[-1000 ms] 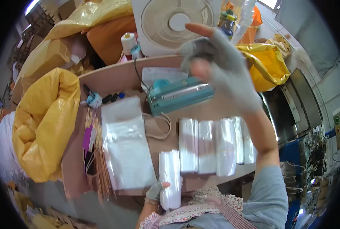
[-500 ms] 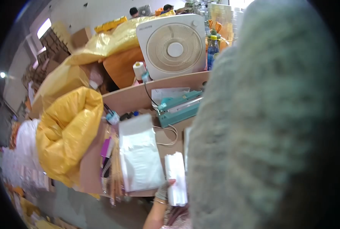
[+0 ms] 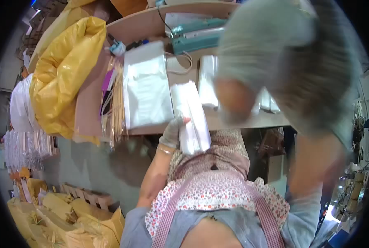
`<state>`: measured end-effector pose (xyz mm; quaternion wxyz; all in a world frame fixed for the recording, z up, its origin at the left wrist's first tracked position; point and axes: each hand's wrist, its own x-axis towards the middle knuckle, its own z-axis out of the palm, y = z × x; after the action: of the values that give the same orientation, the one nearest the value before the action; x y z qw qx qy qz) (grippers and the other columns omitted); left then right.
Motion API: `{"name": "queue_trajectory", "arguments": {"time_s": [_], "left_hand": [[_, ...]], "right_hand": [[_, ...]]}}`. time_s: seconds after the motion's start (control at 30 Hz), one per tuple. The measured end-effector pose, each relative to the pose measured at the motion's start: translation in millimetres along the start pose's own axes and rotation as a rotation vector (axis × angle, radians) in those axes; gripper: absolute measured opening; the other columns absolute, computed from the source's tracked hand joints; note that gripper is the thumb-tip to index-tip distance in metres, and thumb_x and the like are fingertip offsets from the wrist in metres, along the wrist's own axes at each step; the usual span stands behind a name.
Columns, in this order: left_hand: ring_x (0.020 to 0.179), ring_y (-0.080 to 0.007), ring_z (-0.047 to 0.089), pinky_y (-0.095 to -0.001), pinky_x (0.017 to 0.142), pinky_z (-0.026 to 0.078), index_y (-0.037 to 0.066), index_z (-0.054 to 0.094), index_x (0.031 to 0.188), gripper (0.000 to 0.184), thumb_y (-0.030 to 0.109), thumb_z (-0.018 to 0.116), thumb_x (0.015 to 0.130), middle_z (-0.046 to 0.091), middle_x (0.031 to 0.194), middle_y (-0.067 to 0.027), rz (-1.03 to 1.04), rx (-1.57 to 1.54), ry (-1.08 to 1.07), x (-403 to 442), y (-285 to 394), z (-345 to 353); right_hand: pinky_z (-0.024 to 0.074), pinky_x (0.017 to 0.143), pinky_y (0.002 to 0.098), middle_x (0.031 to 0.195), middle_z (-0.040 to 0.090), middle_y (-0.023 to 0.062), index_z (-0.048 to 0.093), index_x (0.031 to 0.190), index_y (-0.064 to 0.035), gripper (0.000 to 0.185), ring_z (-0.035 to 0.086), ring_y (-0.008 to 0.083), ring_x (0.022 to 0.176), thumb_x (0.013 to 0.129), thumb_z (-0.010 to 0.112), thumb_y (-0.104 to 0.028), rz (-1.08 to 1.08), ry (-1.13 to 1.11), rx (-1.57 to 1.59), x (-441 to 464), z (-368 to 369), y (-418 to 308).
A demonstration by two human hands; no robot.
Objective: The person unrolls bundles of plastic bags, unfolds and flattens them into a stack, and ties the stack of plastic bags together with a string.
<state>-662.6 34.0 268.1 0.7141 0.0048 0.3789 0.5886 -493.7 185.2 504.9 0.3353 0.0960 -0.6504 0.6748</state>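
My left hand [image 3: 174, 131], in a grey glove with bare fingertips, is closed on a bundle of shiny white plastic bags [image 3: 194, 118] at the table's front edge. My right hand [image 3: 271, 66], also gloved, is raised close to the camera; motion smears its fingers, so whether they hold anything cannot be made out. Beside the held bundle lies a larger stack of clear plastic bags [image 3: 147, 89]. More shiny bags [image 3: 208, 82] lie partly behind my right hand. Farther back stands a teal bag sealer [image 3: 199, 39], its right end hidden by the glove.
Thin wooden sticks [image 3: 118, 103] lie at the left of the table [image 3: 89, 99], near a small light-blue bottle [image 3: 117, 48]. A crumpled yellow sack [image 3: 64, 78] bulges beside the table's left edge. Brown paper sacks [image 3: 68, 215] stand on the floor at lower left.
The view has tilted down, showing my apron and lap. My right hand has moved away from the lens, uncovering more table. My left hand still grips the bundle of bags.
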Motion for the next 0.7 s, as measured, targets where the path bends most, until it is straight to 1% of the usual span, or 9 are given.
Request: {"name": "queue_trajectory", "arguments": {"time_s": [0.03, 0.07, 0.1, 0.17, 0.2, 0.27, 0.4, 0.47, 0.7], "left_hand": [[0.088, -0.0188, 0.061, -0.0329, 0.08, 0.052, 0.002, 0.049, 0.118, 0.051, 0.021, 0.069, 0.076, 0.061, 0.1, -0.0067, 0.256, 0.018, -0.004, 3, -9, 5], [0.09, -0.0198, 0.062, -0.0339, 0.081, 0.052, 0.001, 0.049, 0.119, 0.052, 0.021, 0.07, 0.075, 0.061, 0.101, -0.0074, 0.262, 0.002, -0.026, 5, -6, 9], [0.091, -0.0209, 0.062, -0.035, 0.083, 0.051, 0.001, 0.049, 0.119, 0.053, 0.021, 0.07, 0.075, 0.061, 0.101, -0.0082, 0.255, -0.021, -0.036, 2, -3, 12], [0.093, -0.0214, 0.061, -0.0347, 0.083, 0.052, 0.001, 0.048, 0.121, 0.054, 0.02, 0.07, 0.075, 0.061, 0.102, -0.0094, 0.242, -0.035, -0.07, -5, 3, 21], [0.094, -0.0214, 0.061, -0.0346, 0.084, 0.051, 0.001, 0.048, 0.121, 0.054, 0.019, 0.069, 0.075, 0.06, 0.104, -0.0099, 0.251, -0.019, -0.091, -12, 8, 30], [0.095, -0.0215, 0.06, -0.0333, 0.086, 0.05, 0.0, 0.047, 0.123, 0.056, 0.021, 0.068, 0.075, 0.058, 0.108, -0.0103, 0.283, 0.077, 0.007, -8, -3, 20], [0.096, -0.021, 0.058, -0.0325, 0.088, 0.047, -0.001, 0.045, 0.125, 0.06, 0.024, 0.067, 0.075, 0.056, 0.112, -0.0105, 0.305, 0.154, 0.152, -10, -2, 24], [0.1, -0.0205, 0.055, -0.0318, 0.09, 0.045, -0.001, 0.042, 0.128, 0.064, 0.024, 0.067, 0.074, 0.054, 0.113, -0.0104, 0.265, 0.135, 0.137, -15, 1, 24], [0.109, -0.0228, 0.053, -0.0329, 0.097, 0.041, -0.001, 0.039, 0.133, 0.071, 0.029, 0.068, 0.076, 0.053, 0.121, -0.0113, 0.259, 0.144, 0.062, -18, 3, 30]], "right_hand": [[0.0486, 0.077, 0.0246, 0.095, 0.063, 0.007, 0.042, 0.131, -0.0039, 0.056, 0.059, 0.0103, 0.086, 0.081, 0.067, -0.003, 0.01, -0.01, 0.004, 0, -4, 10], [0.0485, 0.077, 0.0244, 0.095, 0.063, 0.0068, 0.042, 0.131, -0.0041, 0.057, 0.059, 0.0101, 0.087, 0.08, 0.068, -0.002, 0.008, -0.028, -0.002, 8, 2, -1], [0.0484, 0.074, 0.026, 0.083, 0.059, 0.0054, 0.041, 0.13, -0.0037, 0.058, 0.058, 0.0118, 0.077, 0.082, 0.068, -0.021, 0.139, 0.163, -0.083, -4, 0, 28], [0.0482, 0.076, 0.0255, 0.1, 0.058, 0.0054, 0.042, 0.131, -0.0092, 0.056, 0.056, 0.0107, 0.087, 0.082, 0.068, -0.015, 0.356, 0.218, -0.422, -46, -27, 100], [0.0492, 0.078, 0.0274, 0.107, 0.055, 0.0086, 0.04, 0.134, -0.0121, 0.063, 0.055, 0.0149, 0.092, 0.08, 0.072, -0.021, 0.407, 0.198, -0.572, -71, -26, 135], [0.0495, 0.084, 0.0336, 0.116, 0.051, 0.0146, 0.034, 0.138, -0.0085, 0.075, 0.054, 0.0241, 0.102, 0.078, 0.073, -0.029, 0.68, 0.272, -0.417, -109, -1, 161], [0.0466, 0.091, 0.0297, 0.122, 0.052, 0.0119, 0.035, 0.135, -0.0009, 0.073, 0.054, 0.0194, 0.108, 0.08, 0.072, -0.032, 0.79, 0.295, -0.147, -133, 21, 189], [0.0465, 0.091, 0.0283, 0.12, 0.055, 0.0092, 0.04, 0.132, -0.0008, 0.067, 0.054, 0.0151, 0.107, 0.082, 0.072, -0.031, 0.862, 0.47, 0.372, -144, 14, 194], [0.0455, 0.091, 0.0285, 0.115, 0.058, 0.0066, 0.045, 0.129, 0.0004, 0.061, 0.056, 0.0142, 0.103, 0.08, 0.073, -0.022, 0.923, 0.413, 0.375, -139, -6, 168]]}}
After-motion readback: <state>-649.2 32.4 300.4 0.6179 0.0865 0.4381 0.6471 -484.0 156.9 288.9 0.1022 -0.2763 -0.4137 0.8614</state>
